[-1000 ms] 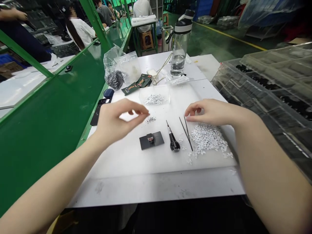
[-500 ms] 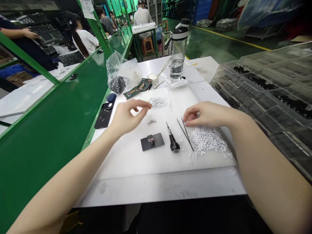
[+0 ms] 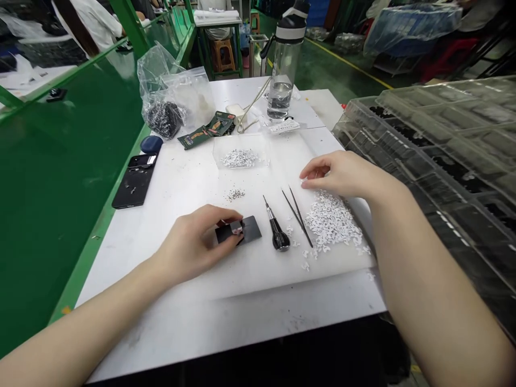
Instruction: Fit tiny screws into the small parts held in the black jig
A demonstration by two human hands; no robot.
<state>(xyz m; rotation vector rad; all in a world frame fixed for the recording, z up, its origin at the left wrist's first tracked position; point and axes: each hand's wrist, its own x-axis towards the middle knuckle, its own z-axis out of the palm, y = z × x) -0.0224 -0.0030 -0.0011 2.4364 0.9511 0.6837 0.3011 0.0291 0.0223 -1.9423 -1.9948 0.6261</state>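
Looking down from the head camera, the left hand [image 3: 192,246] has come down from the air and now sits on the black plate [image 3: 250,229], its fingers closed around the small pinkish block [image 3: 236,228] on the plate, partly hiding it. A moment ago that block stood untouched. The plate lies on the white plastic board [image 3: 250,274], just left of the screwdriver [image 3: 277,235]. The right hand [image 3: 337,174] stays much where it was, half curled, hovering over the pile of white pieces [image 3: 330,221] just beside the tweezers [image 3: 297,217]; whether its fingertips hold anything tiny cannot be told. Beyond them lie a clear tray of white pieces [image 3: 241,156] and a scatter of dark specks [image 3: 236,194]. A water bottle [image 3: 283,64] stands farther back.
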